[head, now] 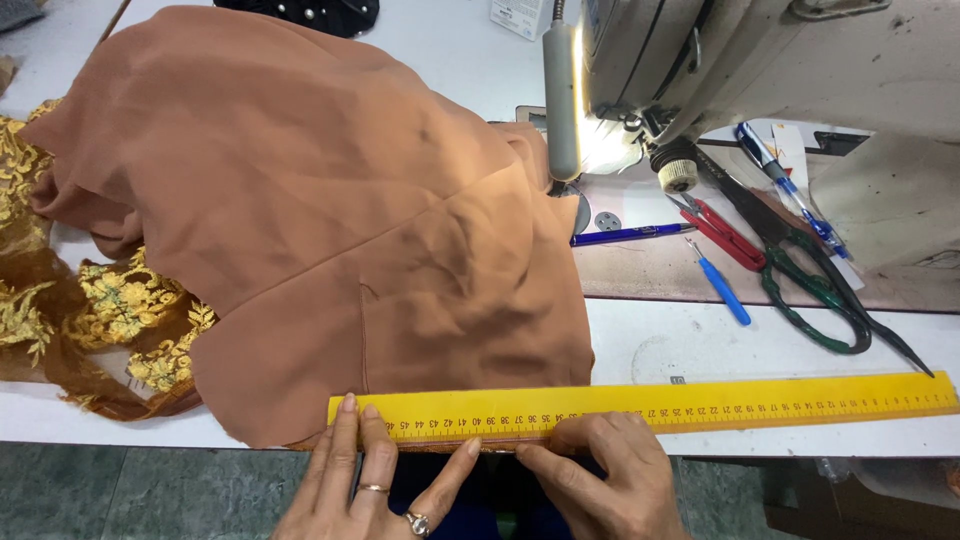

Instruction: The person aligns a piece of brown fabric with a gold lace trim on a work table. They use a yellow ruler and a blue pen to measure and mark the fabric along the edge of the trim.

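Fabric (330, 220) of rust-brown colour lies spread on the white desk (640, 345) beside the sewing machine (760, 60), its near edge under a yellow ruler (640, 408) set along the desk's front. The left hand (375, 480) presses flat, fingers spread, on the ruler's end, its grip closed on nothing, while the right hand (605, 480) pinches the hem below the ruler. Measuring looks under way; the cloth is not under the needle, and the green-handled scissors (810, 270) lie untouched.
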